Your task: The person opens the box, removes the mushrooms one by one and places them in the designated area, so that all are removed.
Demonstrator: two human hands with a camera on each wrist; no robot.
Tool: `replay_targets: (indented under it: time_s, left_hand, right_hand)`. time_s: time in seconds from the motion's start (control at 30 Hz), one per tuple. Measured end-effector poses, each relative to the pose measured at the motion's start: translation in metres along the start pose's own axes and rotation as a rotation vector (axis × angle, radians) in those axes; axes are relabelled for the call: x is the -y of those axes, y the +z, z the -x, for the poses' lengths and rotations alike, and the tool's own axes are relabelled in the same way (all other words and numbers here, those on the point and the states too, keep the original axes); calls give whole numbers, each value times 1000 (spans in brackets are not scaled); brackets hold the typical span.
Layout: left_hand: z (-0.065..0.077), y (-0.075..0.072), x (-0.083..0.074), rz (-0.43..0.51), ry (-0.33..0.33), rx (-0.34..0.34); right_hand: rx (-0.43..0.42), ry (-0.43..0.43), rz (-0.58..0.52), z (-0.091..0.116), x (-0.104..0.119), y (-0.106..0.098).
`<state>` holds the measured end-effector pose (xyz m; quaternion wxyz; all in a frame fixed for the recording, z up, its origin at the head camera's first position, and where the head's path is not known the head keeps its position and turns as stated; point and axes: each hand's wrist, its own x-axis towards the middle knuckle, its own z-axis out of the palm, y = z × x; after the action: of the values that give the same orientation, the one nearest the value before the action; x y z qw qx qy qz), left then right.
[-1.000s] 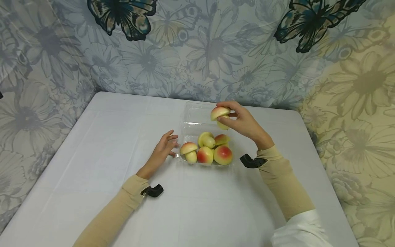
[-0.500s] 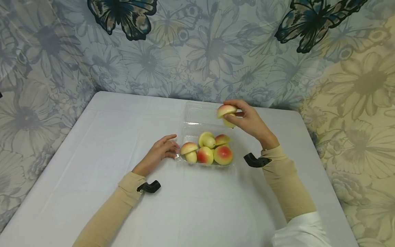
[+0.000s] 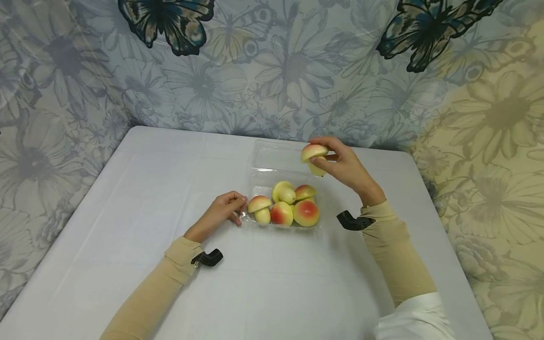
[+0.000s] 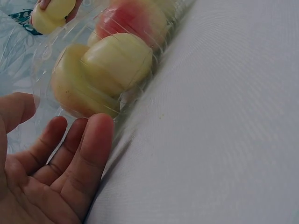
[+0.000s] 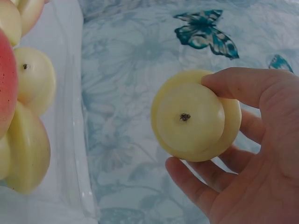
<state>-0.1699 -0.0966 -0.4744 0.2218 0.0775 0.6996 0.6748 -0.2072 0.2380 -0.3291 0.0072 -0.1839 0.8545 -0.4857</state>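
My right hand (image 3: 345, 166) holds a toy mushroom (image 3: 314, 153), yellow with a red-blushed cap, above the back right of a clear plastic container (image 3: 261, 177). In the right wrist view, thumb and fingers curve round this mushroom (image 5: 189, 116), whose round stem end with a dark spot faces the camera. At the container's left end is my left hand (image 3: 220, 212). Left wrist view: the left fingers (image 4: 96, 140) are loosely extended against or very near the container wall, the thumb apart. Several similar mushrooms lie inside, among them one at the left (image 3: 260, 205) and one with a red patch (image 3: 307, 213).
The container's transparent lid (image 3: 276, 153) lies folded back toward the wall. A white cloth (image 3: 272, 288) covers the table. Behind it hangs a flowered backdrop (image 3: 293, 75) with dark butterflies (image 3: 433, 30).
My right hand has moved a little to the right with the mushroom, then nearly stopped. My left hand's raised fingers have come down at the container's left end.
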Motion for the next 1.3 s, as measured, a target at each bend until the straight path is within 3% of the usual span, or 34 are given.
replay_targets:
  time_s: [0.6, 0.9, 1.3]
  left_hand:
    - [-1, 1, 1, -10, 11, -2]
    - [0, -1, 1, 4, 45, 23]
    - [2, -1, -1, 4, 31, 16]
  right_hand:
    - [6, 61, 76, 3, -9, -16]
    - [-27, 67, 80, 12, -16, -26]
    - [-63, 115, 116, 13, -21, -32]
